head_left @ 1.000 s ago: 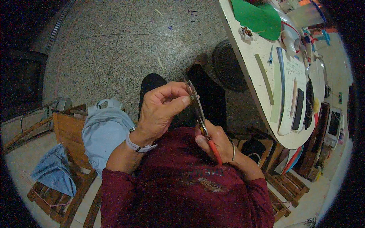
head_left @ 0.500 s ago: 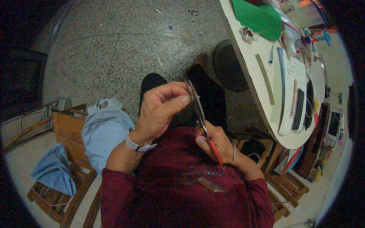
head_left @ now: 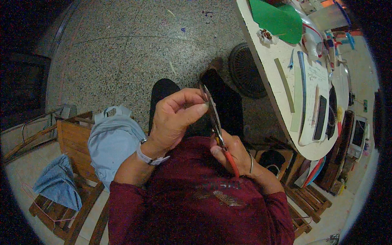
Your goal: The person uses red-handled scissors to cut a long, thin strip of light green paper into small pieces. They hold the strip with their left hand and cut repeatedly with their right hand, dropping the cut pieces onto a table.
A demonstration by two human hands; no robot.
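My right hand is wrapped around the red handles of a pair of scissors, whose long dark metal blades point away from me over my lap. Close against the blades, my left hand is closed in a pinch, thumb against the fingers. Whatever lies between those fingertips is too small to make out. A white band sits on my left wrist and a thin bangle on my right.
On my right, a white table carries green sheet material, an open notebook, a pencil, a dark phone and an olive strip. A light blue backpack rests on a wooden chair to my left. Small scraps lie on the speckled floor.
My left hand has shifted slightly to the right, its thumb tip nearer the scissor blades. My right hand stays almost in place around the handles.
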